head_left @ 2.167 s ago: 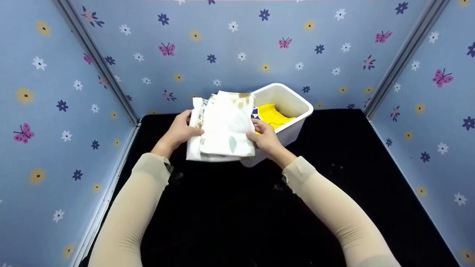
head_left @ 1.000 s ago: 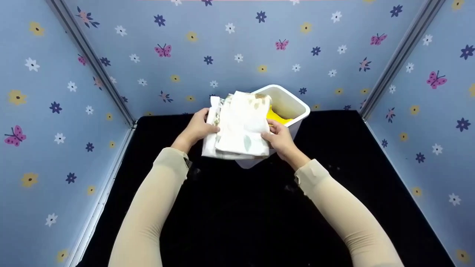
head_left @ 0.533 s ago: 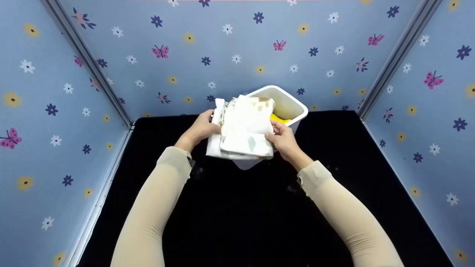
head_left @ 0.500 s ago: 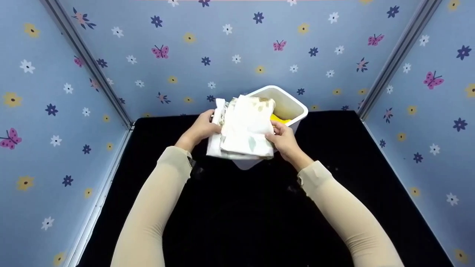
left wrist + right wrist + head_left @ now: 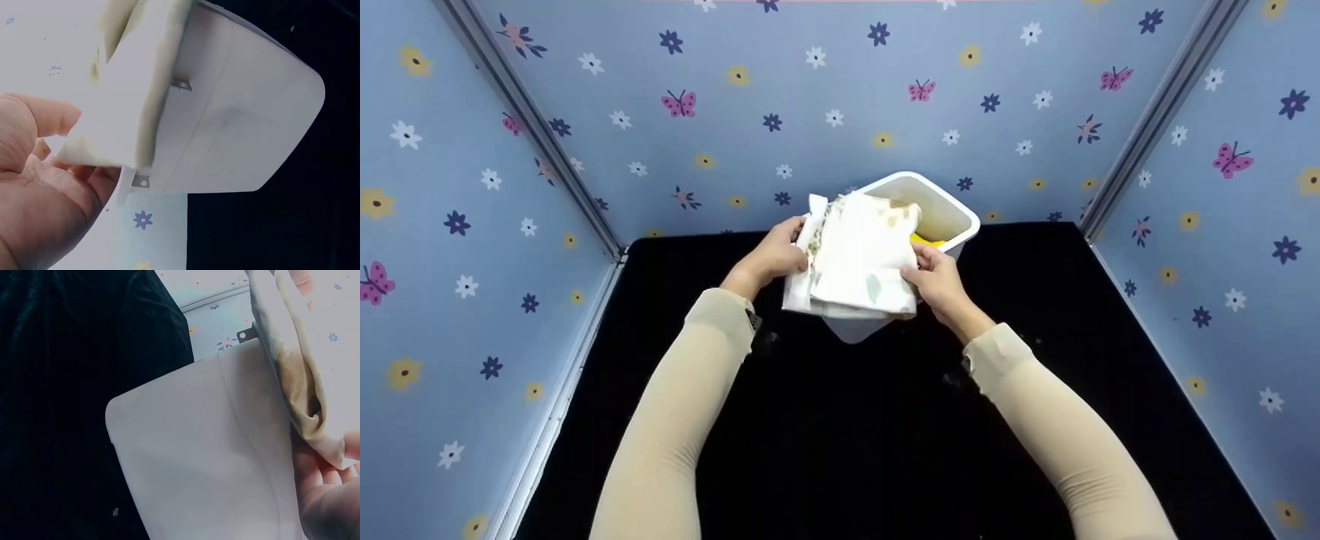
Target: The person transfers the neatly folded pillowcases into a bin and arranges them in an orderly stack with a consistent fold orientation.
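A folded white cloth (image 5: pixel 862 255) with pale leaf prints and brown patches is held between both hands, overlapping the white bin (image 5: pixel 964 219) in the head view. My left hand (image 5: pixel 772 253) grips its left edge, thumb on top and fingers beneath. At the opposite edge, my right hand (image 5: pixel 943 285) pinches the cloth with the thumb above. Inside the bin a bit of yellow fabric (image 5: pixel 924 241) shows; the cloth hides the rest. Both wrist views catch the folds beside the bin's rim, with the left hand (image 5: pixel 50 180) and right hand (image 5: pixel 332 500) curled under them.
The bin stands on a black cloth surface (image 5: pixel 840 435), close to the back wall (image 5: pixel 825 90). Blue flowered panels (image 5: pixel 450 300) close in the left and right sides. Small metal brackets (image 5: pixel 181 83) stick out near the bin's rim.
Both hands have carried the folded cloth to the right, so it covers more of the bin and its yellow contents. In the last half second it has shifted only slightly.
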`<state>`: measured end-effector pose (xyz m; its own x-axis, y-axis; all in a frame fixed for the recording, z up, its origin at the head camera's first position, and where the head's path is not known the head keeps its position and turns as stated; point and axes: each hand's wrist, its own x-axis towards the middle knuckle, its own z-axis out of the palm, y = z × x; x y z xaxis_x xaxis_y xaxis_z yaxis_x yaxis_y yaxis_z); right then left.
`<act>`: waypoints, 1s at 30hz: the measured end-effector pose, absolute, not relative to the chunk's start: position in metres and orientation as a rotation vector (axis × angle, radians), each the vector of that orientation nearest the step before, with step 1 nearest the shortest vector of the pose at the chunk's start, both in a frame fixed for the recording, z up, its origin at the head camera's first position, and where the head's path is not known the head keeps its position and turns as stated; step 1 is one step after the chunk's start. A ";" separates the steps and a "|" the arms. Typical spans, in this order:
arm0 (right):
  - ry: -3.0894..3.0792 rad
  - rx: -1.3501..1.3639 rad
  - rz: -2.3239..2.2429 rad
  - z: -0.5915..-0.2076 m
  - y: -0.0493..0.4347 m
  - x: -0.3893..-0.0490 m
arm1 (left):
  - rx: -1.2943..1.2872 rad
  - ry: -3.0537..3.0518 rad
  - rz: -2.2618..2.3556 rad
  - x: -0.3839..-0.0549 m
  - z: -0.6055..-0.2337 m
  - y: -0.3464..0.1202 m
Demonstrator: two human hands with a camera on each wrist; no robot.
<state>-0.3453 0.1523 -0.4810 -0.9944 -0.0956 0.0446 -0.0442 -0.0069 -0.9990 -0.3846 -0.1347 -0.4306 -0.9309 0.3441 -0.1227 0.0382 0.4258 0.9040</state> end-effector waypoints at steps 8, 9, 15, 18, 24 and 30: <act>2.256 -0.044 -2.208 -0.477 0.155 -0.348 | 0.329 2.385 1.522 -0.393 -0.431 -0.124; 2.257 -0.034 -2.216 -0.477 0.155 -0.349 | 0.327 2.386 1.520 -0.394 -0.431 -0.122; 2.259 -0.035 -2.241 -0.475 0.156 -0.349 | 0.254 2.398 1.474 -0.399 -0.427 -0.111; 2.284 -0.045 -2.252 -0.476 0.156 -0.350 | 0.230 2.392 1.452 -0.400 -0.424 -0.107; 2.354 -0.066 -2.269 -0.473 0.153 -0.352 | 0.293 2.436 1.343 -0.406 -0.418 -0.101; 2.363 -0.043 -2.288 -0.465 0.151 -0.353 | 0.415 2.583 1.332 -0.415 -0.417 -0.091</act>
<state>-0.3534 0.1511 -0.4653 -0.9888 0.0837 0.1240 -0.1212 0.0376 -0.9919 -0.4147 -0.0906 -0.4172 -0.9394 0.3389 -0.0524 0.1538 0.5529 0.8189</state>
